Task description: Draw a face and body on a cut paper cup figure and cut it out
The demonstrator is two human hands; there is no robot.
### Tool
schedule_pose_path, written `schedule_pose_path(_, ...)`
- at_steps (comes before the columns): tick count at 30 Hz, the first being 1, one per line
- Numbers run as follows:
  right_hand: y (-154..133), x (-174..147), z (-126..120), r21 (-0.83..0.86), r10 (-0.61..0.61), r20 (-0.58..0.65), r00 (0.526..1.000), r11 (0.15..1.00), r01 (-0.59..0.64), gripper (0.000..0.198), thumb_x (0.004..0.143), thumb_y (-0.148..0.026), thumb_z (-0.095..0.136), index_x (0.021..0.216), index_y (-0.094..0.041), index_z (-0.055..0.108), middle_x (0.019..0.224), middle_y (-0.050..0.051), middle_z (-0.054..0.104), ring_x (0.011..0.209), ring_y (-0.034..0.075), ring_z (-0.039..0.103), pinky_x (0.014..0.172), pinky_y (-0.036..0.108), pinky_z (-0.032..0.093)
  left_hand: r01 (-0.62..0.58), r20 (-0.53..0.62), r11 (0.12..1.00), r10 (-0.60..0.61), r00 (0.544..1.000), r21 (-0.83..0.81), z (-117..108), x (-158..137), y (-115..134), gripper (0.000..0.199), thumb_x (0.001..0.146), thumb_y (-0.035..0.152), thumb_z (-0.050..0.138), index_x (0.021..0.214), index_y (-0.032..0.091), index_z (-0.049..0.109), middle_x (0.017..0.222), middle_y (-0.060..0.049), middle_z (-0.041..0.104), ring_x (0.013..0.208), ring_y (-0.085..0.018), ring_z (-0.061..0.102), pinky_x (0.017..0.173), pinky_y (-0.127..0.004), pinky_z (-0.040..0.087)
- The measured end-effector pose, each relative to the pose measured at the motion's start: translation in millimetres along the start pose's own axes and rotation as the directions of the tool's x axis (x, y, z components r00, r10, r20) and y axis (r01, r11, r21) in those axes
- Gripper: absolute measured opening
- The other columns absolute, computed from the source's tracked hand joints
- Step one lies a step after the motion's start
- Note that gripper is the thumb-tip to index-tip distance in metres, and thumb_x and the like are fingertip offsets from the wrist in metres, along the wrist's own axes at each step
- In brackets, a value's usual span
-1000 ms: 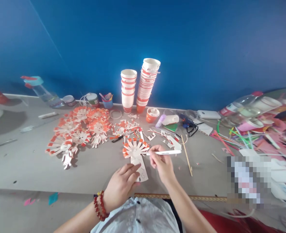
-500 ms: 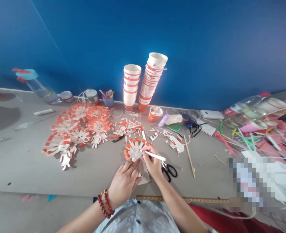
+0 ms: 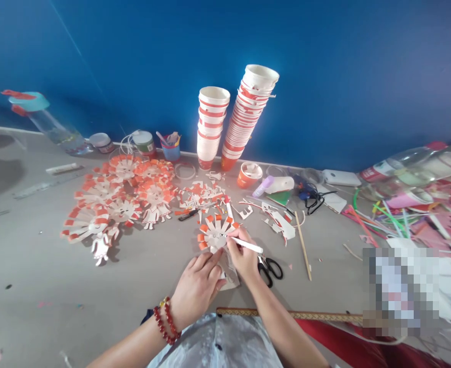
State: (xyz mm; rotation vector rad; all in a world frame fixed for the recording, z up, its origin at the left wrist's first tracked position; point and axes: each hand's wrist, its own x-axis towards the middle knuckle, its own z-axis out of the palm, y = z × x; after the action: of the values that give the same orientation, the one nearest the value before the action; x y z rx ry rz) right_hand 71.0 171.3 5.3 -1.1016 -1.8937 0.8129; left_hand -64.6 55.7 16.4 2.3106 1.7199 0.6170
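A white marker pen (image 3: 251, 247) is gripped between the thumb and fingers of the right hand (image 3: 244, 258); its long axis is slanted from near right to far left, tip directed at the marked centre of the paper-cup cutout (image 3: 214, 240). The cutout is laid on the grey table (image 3: 144, 276), orange-ended strips fanned away from the person, lower sheet (image 3: 232, 278) directed nearward, pressed by the left hand (image 3: 197, 280), fingers extended.
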Motion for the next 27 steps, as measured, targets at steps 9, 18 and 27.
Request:
schedule_pose_path(9,0.7,0.3,1.3,-0.027,0.007,0.002,1.000,1.000,-0.007,0.012,0.090,-0.022,0.051,0.078,-0.023,0.055,0.061,-0.003,0.054,0.052,0.015,0.050,0.053,0.026,0.040,0.005,-0.013,1.000,-0.005,1.000,-0.005,0.7,0.3,0.2,0.013,0.097,0.027,0.056,0.093,0.016,0.062,0.145,-0.012,0.057,0.118,-0.030,0.057,0.094,-0.047,0.052)
schedule_pose_path(18,-1.4,1.4,1.2,-0.013,0.022,0.016,1.000,1.000,-0.022,0.013,0.089,-0.021,0.050,0.076,-0.024,0.053,0.061,-0.004,0.053,0.051,0.015,0.047,0.051,0.026,0.038,0.009,-0.007,1.000,-0.009,1.000,-0.006,0.5,0.2,0.6,0.016,0.099,0.027,0.052,0.092,0.017,0.062,0.146,-0.011,0.056,0.119,-0.029,0.056,0.093,-0.046,0.052)
schedule_pose_path(27,-2.0,0.7,0.7,0.003,0.002,0.026,1.000,1.000,-0.002,0.015,0.089,-0.021,0.050,0.075,-0.024,0.051,0.059,-0.004,0.050,0.051,0.015,0.045,0.051,0.025,0.038,0.016,0.003,1.000,-0.016,1.000,-0.011,-0.5,0.5,0.3,0.015,0.098,0.028,0.054,0.094,0.017,0.063,0.145,-0.012,0.057,0.119,-0.029,0.056,0.095,-0.047,0.052)
